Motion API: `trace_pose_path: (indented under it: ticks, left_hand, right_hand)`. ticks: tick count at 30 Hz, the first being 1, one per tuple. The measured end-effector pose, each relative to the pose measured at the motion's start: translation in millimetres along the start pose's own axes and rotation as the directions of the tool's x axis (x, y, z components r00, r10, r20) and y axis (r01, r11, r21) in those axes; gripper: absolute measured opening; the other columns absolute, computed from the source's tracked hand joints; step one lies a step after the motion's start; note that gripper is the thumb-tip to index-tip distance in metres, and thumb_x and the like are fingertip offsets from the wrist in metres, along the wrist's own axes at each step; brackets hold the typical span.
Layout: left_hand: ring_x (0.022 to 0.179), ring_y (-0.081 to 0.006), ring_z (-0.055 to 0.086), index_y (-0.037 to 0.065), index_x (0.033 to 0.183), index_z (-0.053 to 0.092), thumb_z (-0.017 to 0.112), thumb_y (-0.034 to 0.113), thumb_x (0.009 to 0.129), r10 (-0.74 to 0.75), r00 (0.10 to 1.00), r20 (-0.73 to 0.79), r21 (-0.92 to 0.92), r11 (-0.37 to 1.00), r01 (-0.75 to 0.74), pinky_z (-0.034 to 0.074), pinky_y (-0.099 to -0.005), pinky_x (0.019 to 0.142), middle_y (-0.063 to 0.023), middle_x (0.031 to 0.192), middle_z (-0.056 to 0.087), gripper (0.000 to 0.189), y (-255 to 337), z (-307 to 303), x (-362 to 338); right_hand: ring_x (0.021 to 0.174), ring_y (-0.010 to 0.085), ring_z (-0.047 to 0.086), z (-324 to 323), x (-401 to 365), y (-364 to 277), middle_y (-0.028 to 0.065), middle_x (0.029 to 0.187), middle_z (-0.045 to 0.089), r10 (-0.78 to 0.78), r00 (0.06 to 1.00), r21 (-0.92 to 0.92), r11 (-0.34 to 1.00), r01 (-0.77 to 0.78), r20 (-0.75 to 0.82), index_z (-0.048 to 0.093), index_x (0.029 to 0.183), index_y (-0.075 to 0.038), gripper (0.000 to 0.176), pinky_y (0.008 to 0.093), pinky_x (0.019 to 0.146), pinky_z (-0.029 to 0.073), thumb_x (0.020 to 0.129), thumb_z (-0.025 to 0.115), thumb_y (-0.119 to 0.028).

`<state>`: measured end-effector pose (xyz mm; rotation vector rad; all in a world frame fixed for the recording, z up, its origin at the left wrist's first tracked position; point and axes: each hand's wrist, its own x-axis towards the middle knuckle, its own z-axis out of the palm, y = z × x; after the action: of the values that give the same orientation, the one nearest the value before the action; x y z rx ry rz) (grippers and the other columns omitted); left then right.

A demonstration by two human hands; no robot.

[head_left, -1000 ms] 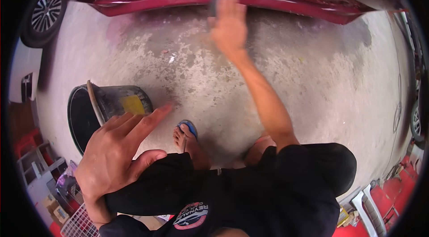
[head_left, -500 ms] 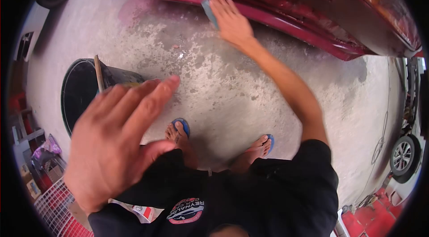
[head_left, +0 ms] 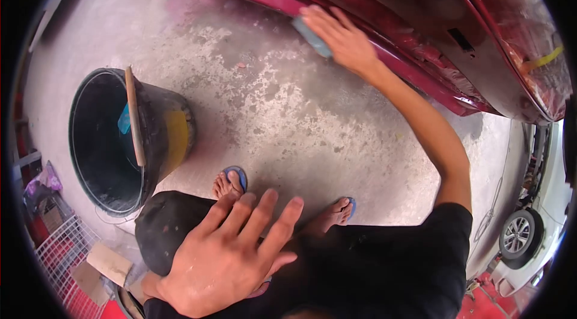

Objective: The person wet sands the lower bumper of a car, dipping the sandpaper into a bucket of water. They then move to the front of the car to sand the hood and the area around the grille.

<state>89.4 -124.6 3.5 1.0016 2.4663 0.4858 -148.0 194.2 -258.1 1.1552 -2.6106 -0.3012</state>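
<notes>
Pad [head_left: 311, 37] — grey-blue, flat, oblong — under the right fingers [head_left: 325, 24].

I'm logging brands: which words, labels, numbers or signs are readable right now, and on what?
No text is readable.
Yellow patch on the black bucket: no legible lettering.
Wheel hub: too small to read.
Print on the black shirt, mostly behind the left hand: unreadable.

Your head-worn camera looked forward and steeply down, its wide lens leaving the corners dark. It sat close above your left hand [head_left: 222, 265] at the near side, with the concrete floor [head_left: 258, 114] mid-view and the maroon car body [head_left: 418, 3] farther off, at far right.
</notes>
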Motion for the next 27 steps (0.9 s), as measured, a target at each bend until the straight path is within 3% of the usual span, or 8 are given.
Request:
trace_pose_path:
  ticks: [3, 5, 14, 16, 19, 21, 25, 27]
  left_hand:
    - [0.113, -0.0325, 0.067, 0.006, 0.151, 0.056, 0.075, 0.043, 0.091, -0.077, 0.995, 0.058, 0.016, 0.997, 0.077, 0.052, -0.0431, 0.099, -0.0162, 0.138, 0.066, 0.073, -12, -13, -6]
    - [0.112, -0.0326, 0.067, 0.005, 0.150, 0.056, 0.074, 0.044, 0.091, -0.164, 0.986, 0.039, 0.019, 0.986, 0.164, 0.052, -0.0428, 0.099, -0.0163, 0.139, 0.066, 0.073, -21, -12, -5]
    - [0.116, -0.0321, 0.067, 0.007, 0.150, 0.057, 0.075, 0.046, 0.091, 0.013, 0.999, 0.046, -0.059, 0.998, -0.010, 0.053, -0.0437, 0.101, -0.0158, 0.132, 0.068, 0.073, -20, -11, 15]
    - [0.113, -0.0312, 0.068, 0.008, 0.149, 0.058, 0.076, 0.046, 0.091, 0.020, 1.000, 0.012, -0.070, 0.997, -0.019, 0.053, -0.0439, 0.100, -0.0146, 0.130, 0.068, 0.072, -19, -9, 13]
    - [0.113, -0.0323, 0.067, 0.007, 0.149, 0.058, 0.075, 0.045, 0.092, -0.018, 1.000, 0.004, -0.078, 0.997, 0.018, 0.053, -0.0446, 0.100, -0.0149, 0.129, 0.068, 0.071, -24, -9, 6]
    - [0.114, -0.0333, 0.067, 0.006, 0.149, 0.058, 0.074, 0.044, 0.093, -0.081, 0.997, 0.006, -0.084, 0.993, 0.082, 0.053, -0.0447, 0.099, -0.0157, 0.129, 0.067, 0.070, -29, -13, 1]
    - [0.113, -0.0342, 0.067, 0.006, 0.148, 0.058, 0.074, 0.044, 0.092, -0.040, 0.999, -0.015, -0.049, 0.998, 0.039, 0.053, -0.0444, 0.099, -0.0179, 0.127, 0.067, 0.069, -32, -16, 7]
    - [0.114, -0.0334, 0.067, 0.006, 0.149, 0.058, 0.074, 0.044, 0.092, 0.003, 1.000, -0.008, -0.031, 1.000, -0.004, 0.053, -0.0438, 0.100, -0.0172, 0.127, 0.067, 0.071, -29, -13, 7]
  right_hand:
    - [0.164, 0.0235, 0.024, -8, -127, 25, 0.0072, 0.178, 0.026, 0.188, 0.978, 0.088, 0.977, -0.195, 0.090, 0.028, 0.168, -0.007, 0.077, 0.0486, 0.135, 0.020, 0.094, 0.048, -0.004]
    - [0.165, 0.0250, 0.021, -1, -180, 30, 0.0106, 0.178, 0.025, 0.177, 0.980, 0.005, 0.984, -0.178, 0.095, 0.029, 0.168, -0.004, 0.076, 0.0480, 0.135, 0.018, 0.094, 0.048, -0.004]
    - [0.165, 0.0246, 0.022, 9, 57, -25, 0.0086, 0.179, 0.023, 0.029, 0.999, -0.053, 0.998, -0.029, 0.012, 0.024, 0.169, -0.004, 0.081, 0.0436, 0.136, 0.016, 0.092, 0.050, -0.003]
    - [0.164, 0.0246, 0.024, 7, 44, -20, 0.0080, 0.178, 0.026, 0.023, 1.000, -0.044, 0.999, -0.023, -0.001, 0.027, 0.169, -0.005, 0.080, 0.0439, 0.135, 0.018, 0.093, 0.051, -0.003]
    - [0.162, 0.0257, 0.031, 4, -68, 9, 0.0094, 0.176, 0.032, 0.096, 0.995, 0.019, 0.995, -0.095, -0.034, 0.031, 0.168, -0.005, 0.074, 0.0460, 0.133, 0.024, 0.096, 0.049, -0.005]
    - [0.161, 0.0261, 0.034, -4, -120, 18, 0.0110, 0.174, 0.036, 0.137, 0.989, -0.063, 0.989, -0.133, 0.057, 0.032, 0.167, -0.004, 0.071, 0.0473, 0.132, 0.027, 0.097, 0.046, -0.006]
    - [0.163, 0.0264, 0.029, 7, -39, 8, 0.0109, 0.177, 0.029, 0.037, 0.999, 0.008, 0.999, -0.037, 0.007, 0.029, 0.167, 0.000, 0.073, 0.0470, 0.133, 0.023, 0.096, 0.047, -0.008]
    - [0.165, 0.0251, 0.023, 6, 41, -14, 0.0097, 0.179, 0.024, -0.008, 0.993, -0.185, 0.982, 0.030, 0.118, 0.026, 0.168, 0.000, 0.076, 0.0455, 0.135, 0.019, 0.095, 0.046, -0.009]
